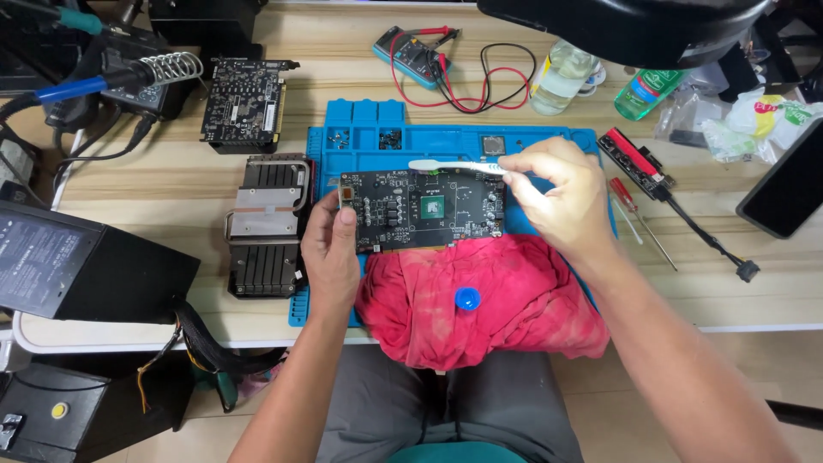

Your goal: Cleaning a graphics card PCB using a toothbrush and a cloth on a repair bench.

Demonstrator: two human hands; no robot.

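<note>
Board (422,209): black circuit card, flat on blue mat (549,137), its lower edge touching red cloth (514,300). Heatsink (267,225) just left of mat. Left hand (330,249) pinches the board's left end, thumb on top. Right hand (561,195) closed on white brush (450,166), head seemingly over the board's top edge. Blue cap (466,298) on cloth.

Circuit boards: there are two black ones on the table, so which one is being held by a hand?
The board on the blue mat: the larger circuit board, gripped at its left end by the left hand. The smaller board lies untouched on bare wood, farther back.
</note>
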